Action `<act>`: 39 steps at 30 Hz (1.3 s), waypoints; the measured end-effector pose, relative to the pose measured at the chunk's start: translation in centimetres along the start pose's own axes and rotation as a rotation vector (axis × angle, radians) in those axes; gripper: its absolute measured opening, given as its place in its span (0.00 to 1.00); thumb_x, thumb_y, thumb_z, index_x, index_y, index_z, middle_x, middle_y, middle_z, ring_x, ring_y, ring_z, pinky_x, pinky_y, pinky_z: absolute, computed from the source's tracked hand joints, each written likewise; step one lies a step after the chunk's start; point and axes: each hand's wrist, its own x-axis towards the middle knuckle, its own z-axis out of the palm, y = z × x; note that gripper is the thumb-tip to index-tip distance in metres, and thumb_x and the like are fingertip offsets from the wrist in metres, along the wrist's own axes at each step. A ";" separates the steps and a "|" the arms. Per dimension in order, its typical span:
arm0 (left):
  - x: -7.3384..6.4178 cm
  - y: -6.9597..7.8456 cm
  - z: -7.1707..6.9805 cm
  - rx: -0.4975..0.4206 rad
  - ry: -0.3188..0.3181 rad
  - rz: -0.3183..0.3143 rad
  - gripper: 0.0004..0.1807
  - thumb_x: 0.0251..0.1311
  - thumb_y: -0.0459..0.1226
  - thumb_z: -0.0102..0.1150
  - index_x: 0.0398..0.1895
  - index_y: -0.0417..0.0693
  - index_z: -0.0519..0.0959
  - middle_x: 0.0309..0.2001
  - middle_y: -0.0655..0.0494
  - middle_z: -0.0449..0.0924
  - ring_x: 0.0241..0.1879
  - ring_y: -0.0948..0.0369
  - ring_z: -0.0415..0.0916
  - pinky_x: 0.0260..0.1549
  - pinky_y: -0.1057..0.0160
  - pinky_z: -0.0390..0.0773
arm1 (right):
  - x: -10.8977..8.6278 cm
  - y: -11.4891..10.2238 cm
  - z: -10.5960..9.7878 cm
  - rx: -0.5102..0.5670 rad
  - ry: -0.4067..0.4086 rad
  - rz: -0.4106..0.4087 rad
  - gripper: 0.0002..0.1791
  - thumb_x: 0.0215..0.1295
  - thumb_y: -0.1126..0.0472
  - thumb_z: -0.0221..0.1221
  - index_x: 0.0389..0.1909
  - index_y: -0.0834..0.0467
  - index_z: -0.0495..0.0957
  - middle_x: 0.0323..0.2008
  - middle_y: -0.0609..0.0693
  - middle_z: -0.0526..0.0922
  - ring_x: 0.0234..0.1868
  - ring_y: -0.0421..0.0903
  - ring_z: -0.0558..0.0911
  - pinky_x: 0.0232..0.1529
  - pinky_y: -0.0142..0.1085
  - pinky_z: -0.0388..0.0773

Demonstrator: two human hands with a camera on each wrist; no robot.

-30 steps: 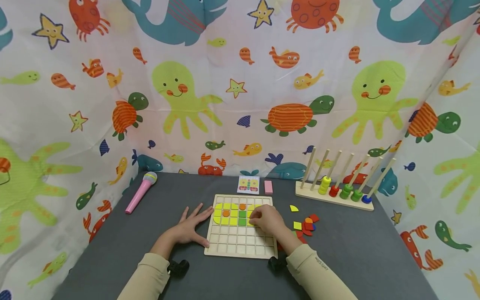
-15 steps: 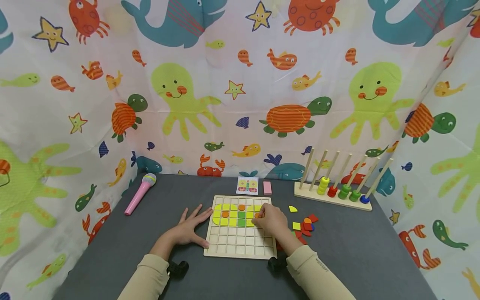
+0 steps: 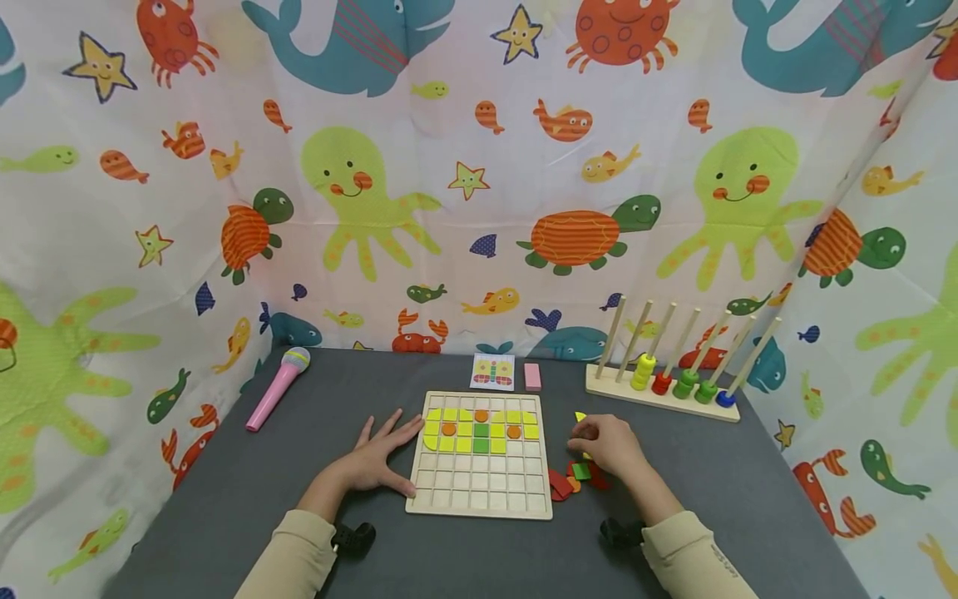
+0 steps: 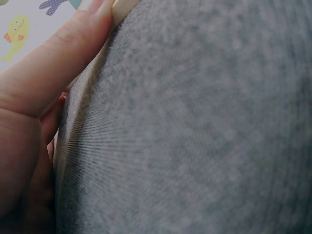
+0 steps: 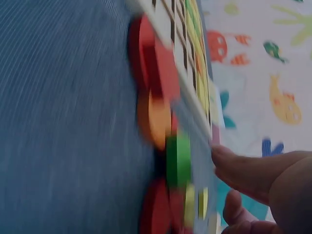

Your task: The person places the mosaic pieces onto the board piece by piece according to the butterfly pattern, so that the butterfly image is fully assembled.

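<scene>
My left hand (image 3: pixel 367 459) lies with fingers spread at the left side of a square wooden grid board (image 3: pixel 479 504), thumb on its edge. In the left wrist view the thumb (image 4: pixel 73 48) touches the board's rim. Yellow tiles (image 3: pixel 449 443), green tiles (image 3: pixel 481 438) and orange discs (image 3: pixel 514 432) fill cells in the board's upper rows. To the right of the board, my right hand (image 3: pixel 608 445) hovers over loose tiles, fingers bent and thumb apart from them. Beneath it show a yellow tile (image 5: pixel 203 202), a green tile (image 5: pixel 178 158) and red pieces (image 5: pixel 161 66).
Behind the board lie a small pattern card (image 3: pixel 492 372) and a pink block (image 3: pixel 532 377). A wooden peg stand (image 3: pixel 659 394) with coloured rings stands at the back right. On the left lies a pink toy microphone (image 3: pixel 275 391). A sea-animal cloth surrounds the grey table (image 3: pixel 224 507).
My right hand has left the board's right side and moved right, over the loose pieces. An orange disc and yellow tiles it covered now show. My left hand has stayed in place.
</scene>
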 end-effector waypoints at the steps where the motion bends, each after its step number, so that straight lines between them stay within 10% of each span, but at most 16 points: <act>1: 0.0 0.0 0.0 0.000 -0.002 0.001 0.68 0.36 0.68 0.75 0.82 0.65 0.50 0.82 0.60 0.46 0.82 0.46 0.28 0.70 0.32 0.18 | -0.2 0.6 -0.4 -0.011 -0.008 0.005 0.11 0.59 0.55 0.73 0.41 0.54 0.87 0.33 0.49 0.83 0.32 0.46 0.78 0.32 0.39 0.77; 10: -0.2 0.1 -0.2 0.003 0.000 0.015 0.68 0.37 0.67 0.76 0.82 0.63 0.50 0.82 0.60 0.45 0.82 0.47 0.28 0.70 0.34 0.17 | -0.6 2.6 -1.1 0.018 -0.059 0.058 0.13 0.57 0.54 0.74 0.34 0.56 0.83 0.27 0.50 0.77 0.29 0.46 0.73 0.28 0.36 0.68; 24: -0.1 -0.1 0.2 0.001 -0.003 0.012 0.68 0.36 0.67 0.75 0.82 0.64 0.50 0.82 0.60 0.45 0.82 0.47 0.28 0.70 0.33 0.17 | 1.0 -5.0 4.0 0.154 -0.050 -0.067 0.05 0.58 0.55 0.73 0.30 0.50 0.87 0.28 0.45 0.83 0.30 0.45 0.76 0.29 0.35 0.77; 39: 0.0 -0.2 0.0 0.021 -0.010 0.013 0.68 0.37 0.68 0.74 0.82 0.65 0.49 0.82 0.62 0.45 0.82 0.49 0.28 0.71 0.34 0.18 | 1.3 -6.8 5.2 0.081 -0.051 -0.031 0.13 0.55 0.52 0.75 0.26 0.52 0.81 0.23 0.47 0.77 0.27 0.46 0.74 0.24 0.36 0.68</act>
